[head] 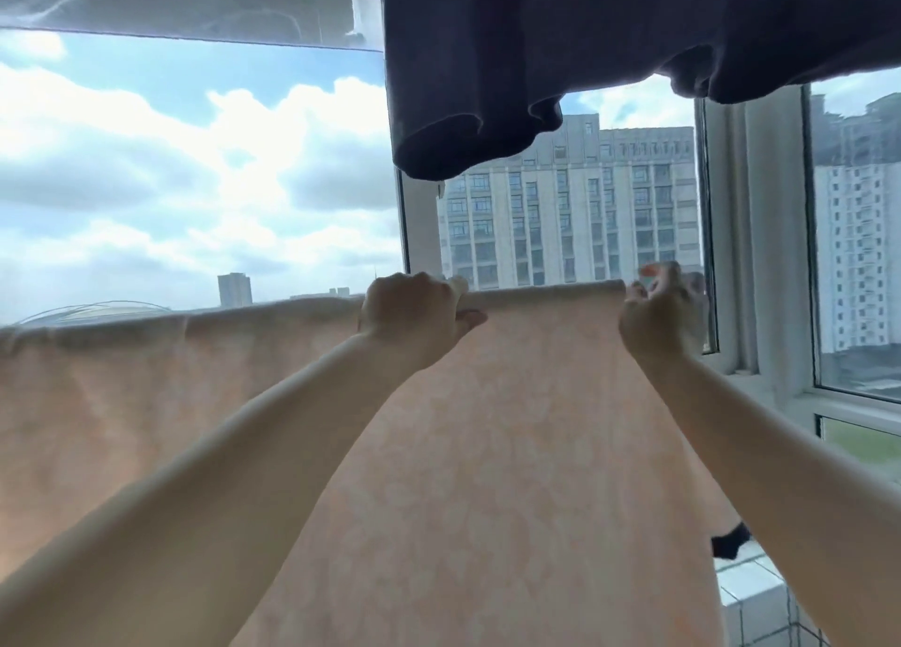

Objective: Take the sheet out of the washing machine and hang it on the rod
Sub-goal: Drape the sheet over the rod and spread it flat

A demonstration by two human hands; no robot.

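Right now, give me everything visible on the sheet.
The sheet is pale peach cloth with a faint lighter mottled pattern, soft-looking. It is draped over a horizontal line at its top fold and hangs down toward the camera; the rod itself is hidden. Its top edge runs left to the frame edge. The left hand and right hand grip that edge.

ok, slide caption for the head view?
Both hands, left hand and right hand, grip the peach sheet's top edge, below dark laundry.
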